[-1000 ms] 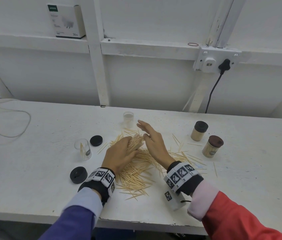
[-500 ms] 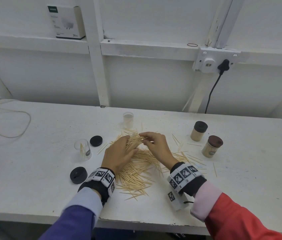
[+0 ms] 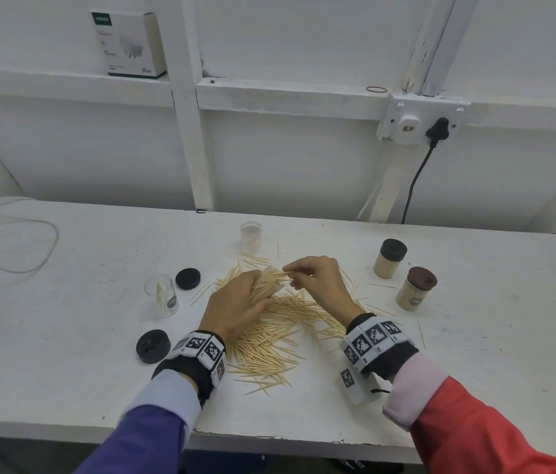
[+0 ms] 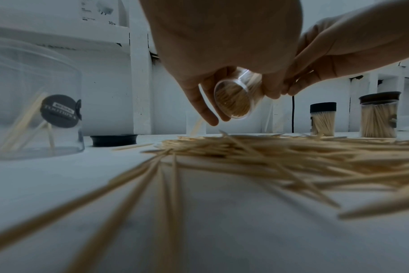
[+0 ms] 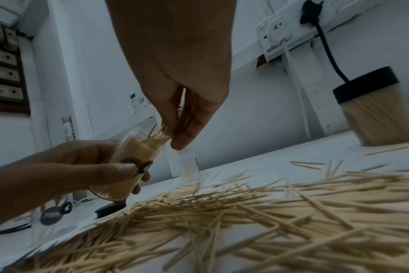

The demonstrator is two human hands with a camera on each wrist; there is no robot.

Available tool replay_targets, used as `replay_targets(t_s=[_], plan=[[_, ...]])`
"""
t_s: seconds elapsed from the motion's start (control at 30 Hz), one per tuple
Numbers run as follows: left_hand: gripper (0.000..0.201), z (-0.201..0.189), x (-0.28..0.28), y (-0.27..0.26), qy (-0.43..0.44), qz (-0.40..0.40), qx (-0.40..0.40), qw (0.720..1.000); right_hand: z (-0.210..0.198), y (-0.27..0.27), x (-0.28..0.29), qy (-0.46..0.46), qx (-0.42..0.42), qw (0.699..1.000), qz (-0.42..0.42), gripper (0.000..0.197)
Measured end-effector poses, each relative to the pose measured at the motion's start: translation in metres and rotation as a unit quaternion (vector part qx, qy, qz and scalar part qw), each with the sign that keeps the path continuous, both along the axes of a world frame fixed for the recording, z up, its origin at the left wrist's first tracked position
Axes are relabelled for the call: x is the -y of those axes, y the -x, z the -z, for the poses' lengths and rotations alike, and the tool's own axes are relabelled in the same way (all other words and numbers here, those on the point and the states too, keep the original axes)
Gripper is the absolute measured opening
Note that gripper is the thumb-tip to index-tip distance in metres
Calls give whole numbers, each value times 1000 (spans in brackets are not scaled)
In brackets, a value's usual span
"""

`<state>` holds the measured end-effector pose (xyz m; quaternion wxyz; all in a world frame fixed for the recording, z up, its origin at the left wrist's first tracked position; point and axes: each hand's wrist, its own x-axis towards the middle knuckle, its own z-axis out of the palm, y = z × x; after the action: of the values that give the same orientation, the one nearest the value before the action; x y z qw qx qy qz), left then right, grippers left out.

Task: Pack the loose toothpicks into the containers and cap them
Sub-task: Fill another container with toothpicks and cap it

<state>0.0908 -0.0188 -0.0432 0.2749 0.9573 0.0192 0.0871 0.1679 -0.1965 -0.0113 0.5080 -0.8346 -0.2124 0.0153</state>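
Toothpicks (image 3: pixel 280 323), pale wooden slivers heaped on the white desk (image 3: pixel 475 336), are mid-packing: your left hand (image 3: pixel 235 307) grips the tilted clear plastic container (image 5: pixel 131 160), your right hand (image 3: pixel 317 285) pinches protruding sticks, so next seat them fully.

A white charger box (image 3: pixel 128 44) stands on the wall ledge. A black plug (image 3: pixel 438 128) sits in the socket (image 3: pixel 422 118). Cables (image 3: pixel 13 244) trail over the worktop's (image 3: pixel 492 336) left end.

Head view looks down over the table (image 3: pixel 475 336); both low wrist views share the toothpick pile (image 4: pixel 268 157).
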Motion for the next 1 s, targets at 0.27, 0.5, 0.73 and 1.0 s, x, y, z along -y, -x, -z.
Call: replay_targets(t_s=[0.27,0.5,0.73,1.0], plan=[[51,2,-2,-1,18,24,-4,1000,2,6,-12,-54,19,998,-22,25],[53,3,-4,-1,19,-11,7,1000,4,11,-13,-73,-48,996,-11,36],[64,7,-6,-1,36,6,24,999,14,26,-21,6,-94,982,-165,55],[52,5,-2,-1,67,72,18,995,9,4,-11,-123,-92,986,-68,22]])
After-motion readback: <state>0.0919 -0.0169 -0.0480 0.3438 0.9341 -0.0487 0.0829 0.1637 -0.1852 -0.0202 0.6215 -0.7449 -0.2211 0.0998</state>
